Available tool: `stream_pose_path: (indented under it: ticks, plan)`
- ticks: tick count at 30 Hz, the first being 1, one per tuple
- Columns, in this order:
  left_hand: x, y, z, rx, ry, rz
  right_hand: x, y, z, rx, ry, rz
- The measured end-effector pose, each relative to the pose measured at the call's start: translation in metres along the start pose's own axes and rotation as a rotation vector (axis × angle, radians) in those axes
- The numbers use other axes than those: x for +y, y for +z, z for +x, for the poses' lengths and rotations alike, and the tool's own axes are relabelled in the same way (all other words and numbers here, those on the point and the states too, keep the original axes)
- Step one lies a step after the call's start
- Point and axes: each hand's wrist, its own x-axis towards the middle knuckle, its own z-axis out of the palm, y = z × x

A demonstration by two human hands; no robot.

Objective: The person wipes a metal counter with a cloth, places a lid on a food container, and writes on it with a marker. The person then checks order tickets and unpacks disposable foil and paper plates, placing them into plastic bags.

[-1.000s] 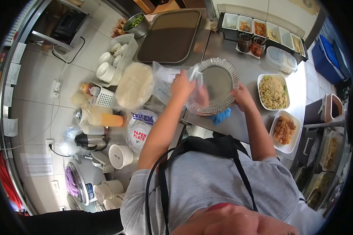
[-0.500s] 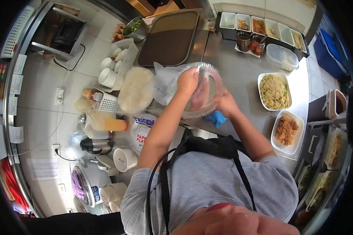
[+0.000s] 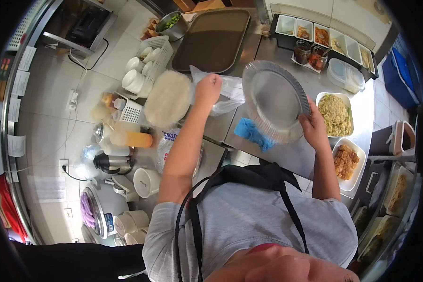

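My right hand [image 3: 312,124] grips the edge of a clear round plastic plate [image 3: 275,101] with a fluted rim, tilted in the air over the steel counter. My left hand [image 3: 208,90] is closed on a translucent plastic bag [image 3: 228,96], which hangs to the right of my fist. A blue cloth [image 3: 254,134] lies on the counter below the plate's lower edge. Left of my left hand is a stack of pale round discs in clear wrap [image 3: 168,99]. A package of paper plates [image 3: 169,145] is partly covered by my left forearm.
A dish of fried rice [image 3: 333,115] and a dish of browned fried pieces [image 3: 345,162] stand at right. Behind them are a lidded plastic container [image 3: 345,75], two jars and a row of topping tubs [image 3: 322,35]. A brown tray [image 3: 211,42] lies at the back.
My hands have moved apart. The plate has come away from the bag and shifted right with my right hand, while my left hand has moved left with the bag.
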Motion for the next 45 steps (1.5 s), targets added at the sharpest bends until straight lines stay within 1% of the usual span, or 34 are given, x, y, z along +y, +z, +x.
stream_pose_path:
  ticks: [1, 3, 4, 7, 8, 11, 12, 15, 16, 19, 20, 22, 24, 26, 27, 28, 29, 30, 31, 32, 35, 36, 39, 41, 43, 44, 45]
  plan:
    - [0.004, -0.006, 0.006, -0.050, 0.003, -0.027, -0.020, 0.001, 0.000, 0.030, -0.157, -0.169]
    - [0.015, -0.025, 0.023, -0.141, 0.022, -0.084, -0.041, -0.001, 0.011, 0.029, -0.355, -0.266]
    - [0.020, -0.036, 0.031, -0.243, -0.013, -0.057, -0.048, 0.000, 0.016, 0.029, -0.458, -0.312]
    - [0.041, -0.068, 0.039, -0.137, 0.229, -0.217, -0.055, 0.014, 0.026, 0.051, -0.652, -0.242]
    - [0.055, -0.082, 0.035, -0.147, 0.102, -0.377, -0.057, 0.018, 0.029, 0.092, -0.723, -0.247]
    - [0.009, -0.089, 0.084, -0.377, -0.202, -0.522, -0.050, 0.024, 0.027, 0.341, -0.281, -0.041]
    - [0.027, -0.100, 0.081, -0.275, -0.381, -0.511, -0.047, 0.018, 0.032, 0.369, -0.268, -0.052]
    - [0.018, -0.110, 0.088, -0.135, -0.516, -0.810, -0.033, 0.004, 0.047, 0.460, -0.065, 0.604]
    - [0.010, -0.110, 0.092, -0.085, -0.468, -1.029, -0.041, 0.003, 0.046, 0.462, -0.048, 0.798]
    - [0.006, -0.105, 0.088, 0.401, -0.405, -1.411, -0.032, -0.007, 0.046, 0.483, 0.049, 0.923]
    - [0.006, -0.104, 0.083, 0.470, -0.301, -1.493, -0.032, -0.009, 0.044, 0.512, 0.090, 0.923]
    - [0.024, -0.112, 0.058, 0.614, -0.090, -1.644, -0.019, -0.015, 0.041, 0.473, 0.086, 0.925]
    - [0.040, -0.118, 0.014, 0.759, -0.150, -1.734, -0.015, -0.016, 0.035, 0.458, 0.099, 0.920]
    - [0.040, -0.098, -0.043, 0.688, -0.269, -1.761, -0.025, -0.015, 0.029, 0.464, 0.122, 0.902]
    - [-0.015, -0.064, -0.078, 0.122, -0.025, -2.323, -0.021, -0.015, 0.028, 0.445, 0.118, 0.892]
    - [0.007, -0.044, -0.094, 0.387, -0.599, -2.032, -0.015, -0.016, 0.027, 0.425, 0.113, 0.881]
    - [0.007, -0.018, -0.113, 0.307, -0.882, -1.976, -0.011, -0.016, 0.025, 0.400, 0.114, 0.863]
    - [0.000, 0.015, -0.126, 0.249, -1.007, -1.800, -0.010, -0.013, 0.024, 0.396, 0.142, 0.871]
    - [0.003, 0.033, -0.129, 0.170, -1.141, -1.781, -0.009, -0.009, 0.025, 0.388, 0.169, 0.878]
    - [-0.011, 0.056, -0.135, 0.024, -1.071, -1.764, -0.009, -0.004, 0.025, 0.378, 0.195, 0.885]
    - [-0.014, 0.086, -0.135, -0.072, -1.169, -1.604, 0.003, 0.005, 0.023, 0.330, 0.247, 0.760]
    - [-0.026, 0.092, -0.137, -0.135, -1.182, -1.573, -0.001, 0.009, 0.022, 0.325, 0.239, 0.753]
    - [-0.018, 0.041, -0.142, -0.349, -0.981, -1.088, -0.014, 0.016, 0.014, 0.324, 0.226, 0.711]
    - [-0.039, 0.014, -0.144, -0.352, -0.776, -0.727, -0.013, 0.016, 0.008, 0.342, 0.231, 0.659]
    - [-0.062, -0.002, -0.149, 0.025, -0.358, -0.265, -0.008, 0.014, 0.001, 0.314, 0.175, 0.405]
    - [-0.066, -0.005, -0.147, 0.103, -0.201, -0.061, -0.006, 0.015, -0.002, 0.296, 0.145, 0.278]
    - [-0.060, -0.014, -0.140, 0.181, -0.042, 0.142, -0.007, 0.018, -0.005, 0.244, 0.088, 0.252]
